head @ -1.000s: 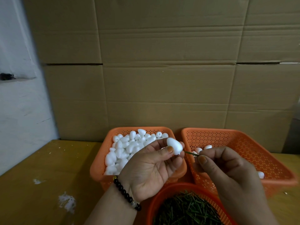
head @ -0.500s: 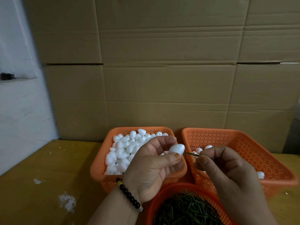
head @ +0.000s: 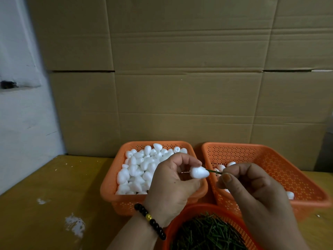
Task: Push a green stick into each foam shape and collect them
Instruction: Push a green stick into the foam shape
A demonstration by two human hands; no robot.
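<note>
yellow-brown worktop (head: 54, 186) set against a wall of stacked brown cardboard boxes (head: 180, 87), white painted wall at far left. white teardrop-shaped foam piece (head: 198, 172) held above the gap between two baskets, pointed end toward the right; left hand (head: 173, 184) grasps it, fingers curled over the top, thumb underneath. thin green stick (head: 214, 171) meets the pointed tip of the foam piece; right hand (head: 252, 188) pinches the stick's other end between thumb and forefinger. depth of stick inside the foam: cannot tell. black bead bracelet with one gold bead (head: 150, 221) on the left wrist. behind the left hand: orange perforated plastic basket (head: 111, 188) heaped with loose white foam pieces (head: 142, 165). beside it on the right: second orange perforated basket (head: 288, 170) holding only a few foam pieces. nearest the camera, bottom edge: round orange basket (head: 180, 213) filled with a pile of green sticks (head: 207, 233). white smudges on the worktop at lower left.
</note>
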